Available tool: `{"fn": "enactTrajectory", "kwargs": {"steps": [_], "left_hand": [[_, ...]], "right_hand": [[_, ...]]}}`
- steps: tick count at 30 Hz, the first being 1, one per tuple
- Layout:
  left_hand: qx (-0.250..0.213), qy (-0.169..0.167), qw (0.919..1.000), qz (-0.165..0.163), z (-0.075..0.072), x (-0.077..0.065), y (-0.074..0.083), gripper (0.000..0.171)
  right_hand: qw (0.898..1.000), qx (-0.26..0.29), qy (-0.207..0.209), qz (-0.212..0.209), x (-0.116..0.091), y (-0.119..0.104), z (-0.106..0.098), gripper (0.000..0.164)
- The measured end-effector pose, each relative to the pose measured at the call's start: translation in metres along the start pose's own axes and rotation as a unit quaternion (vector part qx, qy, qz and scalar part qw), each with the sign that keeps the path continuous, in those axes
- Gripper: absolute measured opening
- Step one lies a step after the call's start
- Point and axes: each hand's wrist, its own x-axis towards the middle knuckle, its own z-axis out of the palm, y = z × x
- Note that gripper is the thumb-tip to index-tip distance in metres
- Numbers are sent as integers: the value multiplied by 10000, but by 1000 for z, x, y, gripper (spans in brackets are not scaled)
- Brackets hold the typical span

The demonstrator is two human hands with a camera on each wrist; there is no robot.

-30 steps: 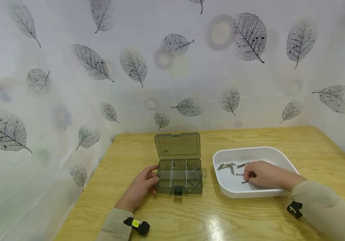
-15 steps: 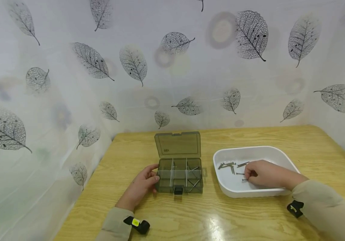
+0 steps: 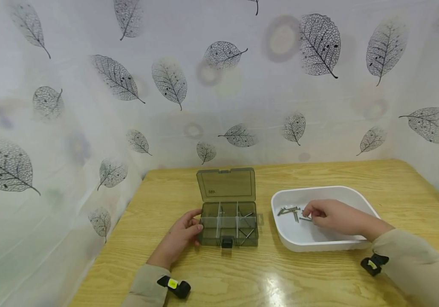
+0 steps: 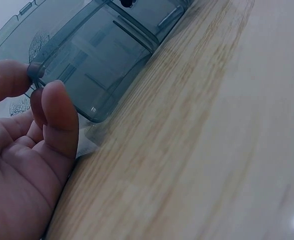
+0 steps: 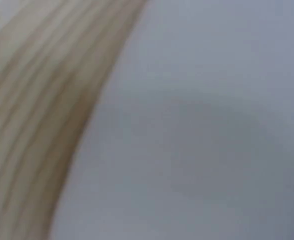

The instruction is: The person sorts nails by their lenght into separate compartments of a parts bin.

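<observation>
A smoky see-through compartment box (image 3: 209, 232) stands on the table, its lid (image 3: 226, 185) raised. My left hand (image 3: 184, 232) grips the left end of the box between thumb and fingers; the left wrist view shows the thumb (image 4: 60, 117) at its near corner. Screws (image 3: 246, 233) lie in the right-hand compartments. To the right is a white tray (image 3: 304, 246). Inside it, my right hand (image 3: 332, 216) has curled fingers and pinches a screw (image 3: 305, 219), whose head end sticks out leftward. The right wrist view is blurred and shows no hand.
Several loose screws (image 3: 290, 210) lie at the tray's left side. The wooden table (image 3: 235, 281) ends at a leaf-printed curtain (image 3: 235, 98) along the back and sides. A black latch (image 3: 226, 242) is at the box's front.
My right hand has shifted slightly left and toward the back of the tray. The lower screw by its fingers no longer shows where it lay. My left hand and the box have stayed put.
</observation>
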Motion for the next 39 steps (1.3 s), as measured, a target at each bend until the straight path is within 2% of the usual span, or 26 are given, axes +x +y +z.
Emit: {"fn": "enactTrajectory", "kwargs": {"steps": [7,16,22,29,39], "left_hand": [[-24,-8,10000,3,0,0,0,57],[-99,-3,10000,-5,0,0,-1,56],[-132,31,9999,-2,1,1,-1,56],[-146,6,9999,38,0,-1,0,56],[-71,-24,10000,24,-2,1,-2,56]], "right_hand": [[9988,483,-53,-102,3,-20,-7,22],[9960,884,117,-101,17,-40,3,21],[9966,779,234,-123,30,-60,10,22],[9979,601,233,61,50,-85,18,25],[9972,712,235,-6,69,-111,38,23]]}}
